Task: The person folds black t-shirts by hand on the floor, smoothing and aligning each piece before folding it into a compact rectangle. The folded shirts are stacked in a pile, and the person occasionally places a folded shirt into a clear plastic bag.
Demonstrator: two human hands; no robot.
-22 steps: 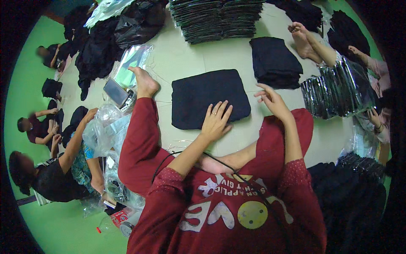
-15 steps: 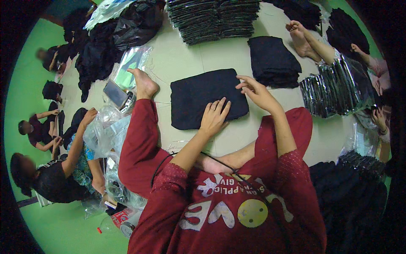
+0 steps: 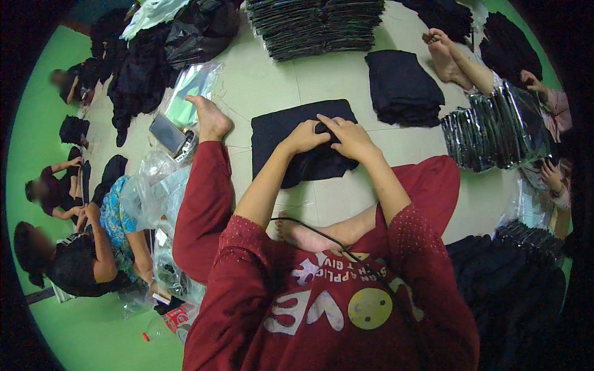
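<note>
A black folded garment (image 3: 272,133) lies on the floor between my legs, with its near edge rumpled and lifted. My left hand (image 3: 307,137) is closed on the cloth near its middle, fingers curled under. From the other side my right hand (image 3: 349,137) grips the same cloth. A small bunch of black fabric sticks up between the two hands, whose fingertips nearly meet. The underside of the garment and some of my fingers are hidden.
Beyond the garment stands a tall stack of bagged black clothes (image 3: 315,28). A folded black pile (image 3: 405,89) is at the right, near another person's foot (image 3: 445,59) and more bagged garments (image 3: 489,133). A phone (image 3: 167,135) and clear plastic bags (image 3: 154,185) lie left.
My left hand has gone from lying flat on the garment to gripping it. My right hand has moved left and taken hold too. The garment's near edge has bunched up.
</note>
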